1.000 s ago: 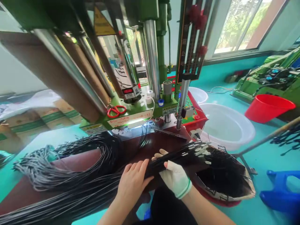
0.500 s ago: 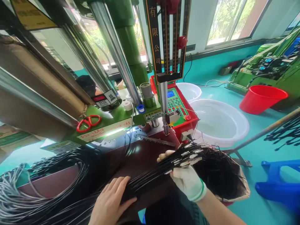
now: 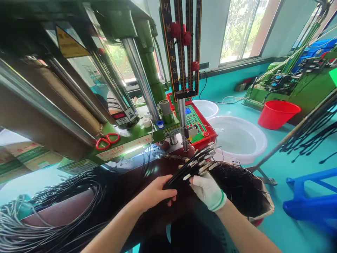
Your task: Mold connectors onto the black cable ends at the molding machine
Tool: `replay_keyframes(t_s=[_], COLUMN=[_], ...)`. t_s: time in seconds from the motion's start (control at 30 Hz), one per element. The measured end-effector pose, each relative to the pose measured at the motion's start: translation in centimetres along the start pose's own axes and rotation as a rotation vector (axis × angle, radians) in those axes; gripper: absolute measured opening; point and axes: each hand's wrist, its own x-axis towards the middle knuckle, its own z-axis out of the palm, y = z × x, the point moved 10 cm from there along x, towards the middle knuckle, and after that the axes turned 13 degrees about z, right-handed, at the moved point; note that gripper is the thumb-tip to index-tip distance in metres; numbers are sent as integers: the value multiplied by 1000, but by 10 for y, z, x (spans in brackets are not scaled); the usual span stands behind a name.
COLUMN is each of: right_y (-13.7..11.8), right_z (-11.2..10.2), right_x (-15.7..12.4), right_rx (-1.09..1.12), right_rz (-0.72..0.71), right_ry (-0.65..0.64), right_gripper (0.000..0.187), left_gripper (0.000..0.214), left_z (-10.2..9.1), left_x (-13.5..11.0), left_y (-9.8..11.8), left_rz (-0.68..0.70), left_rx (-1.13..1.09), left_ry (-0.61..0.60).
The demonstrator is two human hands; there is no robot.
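Observation:
A bundle of black cables (image 3: 188, 167) with pale metal connectors at its ends lies across both hands above the dark table. My left hand (image 3: 159, 189), bare, is wrapped round the cables a short way behind their ends. My right hand (image 3: 206, 189), in a white glove with a green cuff edge, grips the same bundle close to the connectors; some of its fingertips show behind the cables. Further cable lengths run down to the left, partly hidden by my left forearm.
Looped cables (image 3: 34, 225) lie at the left. Ahead stands a green press (image 3: 142, 135) with red scissors (image 3: 107, 141) on its ledge and a red control box (image 3: 197, 121) beside it. A lined bin (image 3: 263, 207) of black scraps, a white tub (image 3: 242, 140) and a blue stool (image 3: 302, 207) are at right.
My left hand has moved up and right along the cables and closed round them near my right hand. The view has shifted slightly, and the bundle's connector ends tilt up more.

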Motion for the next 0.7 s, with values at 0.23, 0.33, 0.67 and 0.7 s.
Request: replay_keyframes(t_s=[0.23,0.33,0.67,0.7], right_y=[19,16,-87,-90], right_z=[-31,-41,-58,-59], right_x=[-15,-24,-30,-25], right_rx=[-137,-637,-694,-587], right_rz=[113,304,55,-10], right_ry=[195,298,415,356], right_gripper=[31,31,37,40], left_gripper=[26,27,31,31], left_z=[-33,-40,-8,-6], left_x=[-19,-20,-8,-8], left_y=[34,38,11,10], left_rz=[260,264,229,231], left_rx=[294,463,1025,1046], left_ry=[221,281,237,231])
